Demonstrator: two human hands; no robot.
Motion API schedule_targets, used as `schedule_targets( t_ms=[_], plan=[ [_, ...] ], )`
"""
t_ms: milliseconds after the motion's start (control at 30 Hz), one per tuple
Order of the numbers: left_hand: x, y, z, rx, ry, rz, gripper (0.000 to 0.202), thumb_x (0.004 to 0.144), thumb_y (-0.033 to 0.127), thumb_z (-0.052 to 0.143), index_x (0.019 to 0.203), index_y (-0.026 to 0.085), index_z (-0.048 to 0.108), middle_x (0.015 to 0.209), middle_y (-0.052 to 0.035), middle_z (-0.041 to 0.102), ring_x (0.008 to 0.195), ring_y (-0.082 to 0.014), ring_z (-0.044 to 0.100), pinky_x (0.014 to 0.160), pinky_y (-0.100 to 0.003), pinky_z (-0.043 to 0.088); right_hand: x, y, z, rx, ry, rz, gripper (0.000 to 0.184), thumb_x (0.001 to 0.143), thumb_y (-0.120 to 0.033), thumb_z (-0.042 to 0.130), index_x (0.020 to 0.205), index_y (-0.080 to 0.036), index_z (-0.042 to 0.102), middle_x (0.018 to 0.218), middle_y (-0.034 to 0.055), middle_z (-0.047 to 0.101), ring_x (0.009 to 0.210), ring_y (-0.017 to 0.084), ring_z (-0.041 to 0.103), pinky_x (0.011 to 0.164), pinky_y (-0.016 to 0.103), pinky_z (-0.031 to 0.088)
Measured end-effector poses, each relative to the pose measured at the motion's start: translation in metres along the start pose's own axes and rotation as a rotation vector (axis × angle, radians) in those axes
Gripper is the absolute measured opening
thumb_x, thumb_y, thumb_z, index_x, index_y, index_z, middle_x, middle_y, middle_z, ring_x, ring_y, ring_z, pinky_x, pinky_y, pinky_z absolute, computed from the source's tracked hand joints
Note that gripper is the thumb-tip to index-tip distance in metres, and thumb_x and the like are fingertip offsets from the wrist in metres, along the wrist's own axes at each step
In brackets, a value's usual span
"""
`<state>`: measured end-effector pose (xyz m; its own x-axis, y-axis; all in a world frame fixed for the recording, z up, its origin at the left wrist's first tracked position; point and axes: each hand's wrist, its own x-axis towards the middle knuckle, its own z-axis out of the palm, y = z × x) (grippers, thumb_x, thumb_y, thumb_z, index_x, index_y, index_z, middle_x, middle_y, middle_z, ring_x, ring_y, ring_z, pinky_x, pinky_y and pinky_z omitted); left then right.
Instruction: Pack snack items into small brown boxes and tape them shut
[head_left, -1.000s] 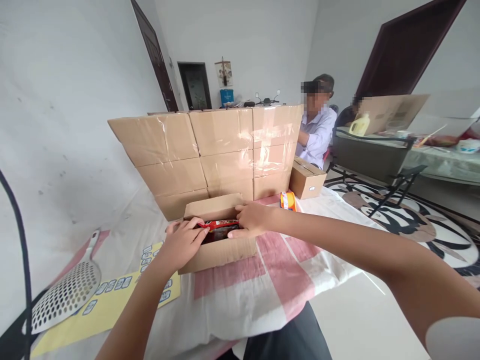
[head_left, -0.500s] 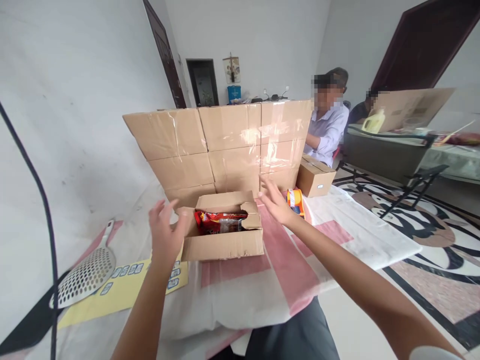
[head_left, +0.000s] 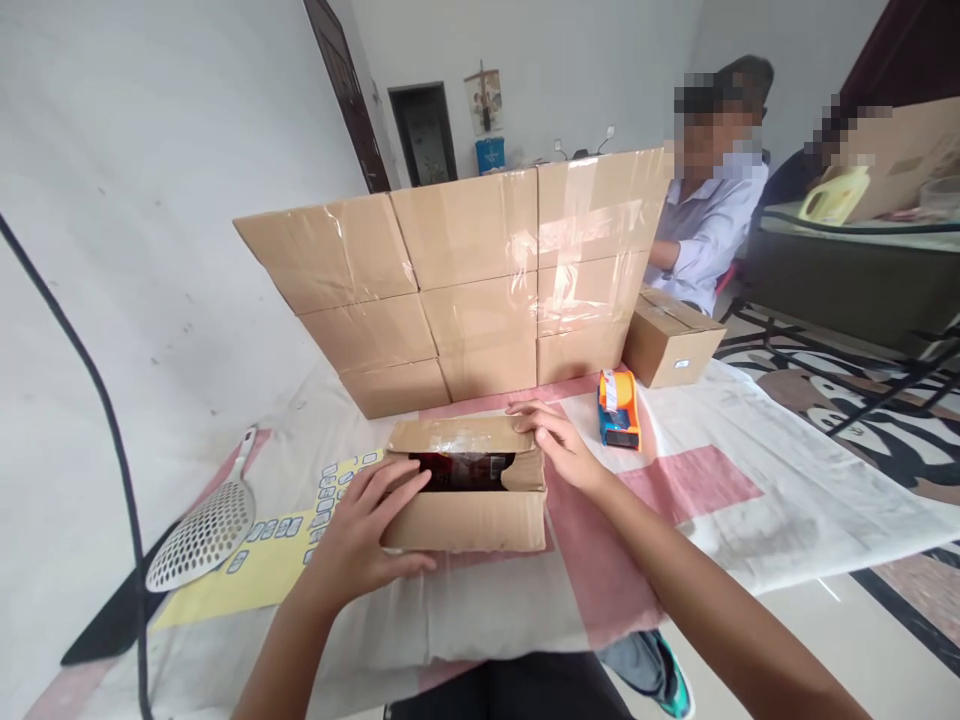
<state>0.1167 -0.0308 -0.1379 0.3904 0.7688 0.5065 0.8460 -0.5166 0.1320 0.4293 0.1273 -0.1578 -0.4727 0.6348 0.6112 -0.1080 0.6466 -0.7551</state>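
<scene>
A small cardboard box (head_left: 469, 520) sits on the cloth-covered table in front of me. Its far flap is folded down over the top, and a dark gap still shows red snack packets (head_left: 461, 468) inside. My left hand (head_left: 358, 535) lies against the box's left end, fingers spread along the front corner. My right hand (head_left: 559, 445) presses the far flap at the right corner, fingers stretched out flat. Neither hand holds anything.
A wall of taped cardboard boxes (head_left: 465, 290) stands behind the small box. An orange and blue tape dispenser (head_left: 619, 408) lies to the right, near another sealed box (head_left: 671, 340). A perforated metal scoop (head_left: 206, 520) and a yellow sheet (head_left: 247, 560) lie left. A person (head_left: 709, 220) sits behind.
My hands went from pressing packets into the open box, to lifting apart, to resting on the box. The far flap has been folded down over the contents.
</scene>
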Motion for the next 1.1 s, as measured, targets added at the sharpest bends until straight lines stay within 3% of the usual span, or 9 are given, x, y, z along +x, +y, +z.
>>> schedule_targets(
  t_ms=[133, 200, 267, 367, 467, 733, 900, 1000, 1100],
  plan=[
    [0.008, 0.012, -0.007, 0.069, 0.172, -0.035, 0.058, 0.083, 0.038, 0.078, 0.137, 0.039, 0.059, 0.128, -0.008, 0.063, 0.117, -0.0333, 0.06, 0.104, -0.052, 0.046, 0.001, -0.003, -0.003, -0.006, -0.028, 0.038, 0.036, 0.102, -0.053, 0.047, 0.093, -0.023, 0.067, 0.119, 0.0098, 0.067, 0.114, 0.027, 0.062, 0.101, 0.046, 0.048],
    [0.024, 0.013, -0.006, -0.024, 0.358, -0.209, 0.052, 0.082, 0.039, 0.079, 0.131, 0.039, 0.061, 0.129, -0.0067, 0.059, 0.122, -0.0325, 0.058, 0.104, -0.052, 0.048, 0.001, -0.004, -0.002, 0.031, -0.042, 0.087, 0.027, 0.102, -0.044, 0.049, 0.095, -0.024, 0.065, 0.115, 0.0084, 0.067, 0.112, 0.027, 0.061, 0.099, 0.044, 0.047],
    [0.045, 0.012, -0.003, -0.145, 0.429, -0.471, 0.066, 0.078, 0.044, 0.082, 0.138, 0.038, 0.055, 0.141, -0.0081, 0.052, 0.133, -0.0337, 0.052, 0.105, -0.052, 0.05, 0.001, -0.006, 0.001, 0.086, -0.052, 0.146, 0.016, 0.098, -0.034, 0.051, 0.099, -0.024, 0.063, 0.115, 0.0073, 0.066, 0.114, 0.026, 0.059, 0.099, 0.043, 0.046],
    [0.071, 0.011, 0.002, -0.362, 0.215, -0.814, 0.095, 0.074, 0.052, 0.084, 0.155, 0.037, 0.036, 0.162, -0.0116, 0.034, 0.147, -0.0367, 0.041, 0.109, -0.052, 0.05, -0.003, -0.009, 0.006, 0.217, -0.027, 0.243, 0.021, 0.093, -0.027, 0.051, 0.112, -0.026, 0.06, 0.126, 0.0053, 0.062, 0.12, 0.026, 0.055, 0.103, 0.042, 0.042],
    [0.08, 0.013, -0.001, -0.544, 0.001, -0.985, 0.093, 0.078, 0.057, 0.08, 0.158, 0.037, 0.035, 0.165, -0.0098, 0.034, 0.148, -0.0363, 0.041, 0.113, -0.05, 0.048, -0.01, -0.014, 0.009, 0.34, -0.025, 0.303, 0.034, 0.096, -0.034, 0.051, 0.13, -0.03, 0.053, 0.139, 0.004, 0.056, 0.127, 0.026, 0.051, 0.109, 0.042, 0.039],
    [0.076, 0.019, -0.003, -0.506, 0.008, -0.909, 0.066, 0.08, 0.047, 0.078, 0.14, 0.032, 0.056, 0.158, -0.0044, 0.044, 0.148, -0.0309, 0.041, 0.121, -0.046, 0.039, -0.005, -0.018, 0.009, 0.248, -0.078, 0.415, 0.057, 0.078, -0.022, 0.057, 0.134, -0.031, 0.05, 0.121, 0.0025, 0.059, 0.108, 0.025, 0.058, 0.091, 0.039, 0.049],
    [0.072, 0.018, 0.001, -0.521, 0.064, -0.88, 0.054, 0.083, 0.044, 0.076, 0.134, 0.033, 0.062, 0.153, -0.0032, 0.048, 0.143, -0.0286, 0.045, 0.121, -0.047, 0.038, -0.011, -0.038, 0.006, -0.155, 0.032, 0.272, 0.039, 0.089, -0.028, 0.054, 0.128, -0.026, 0.056, 0.123, 0.0069, 0.064, 0.111, 0.027, 0.061, 0.097, 0.045, 0.049],
    [0.071, 0.015, 0.004, -0.518, 0.086, -0.89, 0.051, 0.084, 0.042, 0.073, 0.133, 0.033, 0.063, 0.149, -0.0046, 0.05, 0.14, -0.0284, 0.048, 0.12, -0.048, 0.039, -0.026, -0.044, -0.035, -0.442, 0.266, 0.203, 0.028, 0.092, -0.038, 0.058, 0.115, -0.023, 0.062, 0.117, 0.0091, 0.068, 0.108, 0.028, 0.064, 0.097, 0.047, 0.049],
    [0.078, 0.012, 0.01, -0.463, 0.114, -0.892, 0.053, 0.083, 0.042, 0.073, 0.134, 0.031, 0.063, 0.148, -0.0073, 0.051, 0.14, -0.0296, 0.048, 0.119, -0.048, 0.039, -0.032, -0.031, -0.097, -0.592, 0.604, 0.355, 0.025, 0.087, -0.04, 0.061, 0.104, -0.022, 0.064, 0.112, 0.0098, 0.069, 0.105, 0.028, 0.065, 0.093, 0.046, 0.051]
  ],
)
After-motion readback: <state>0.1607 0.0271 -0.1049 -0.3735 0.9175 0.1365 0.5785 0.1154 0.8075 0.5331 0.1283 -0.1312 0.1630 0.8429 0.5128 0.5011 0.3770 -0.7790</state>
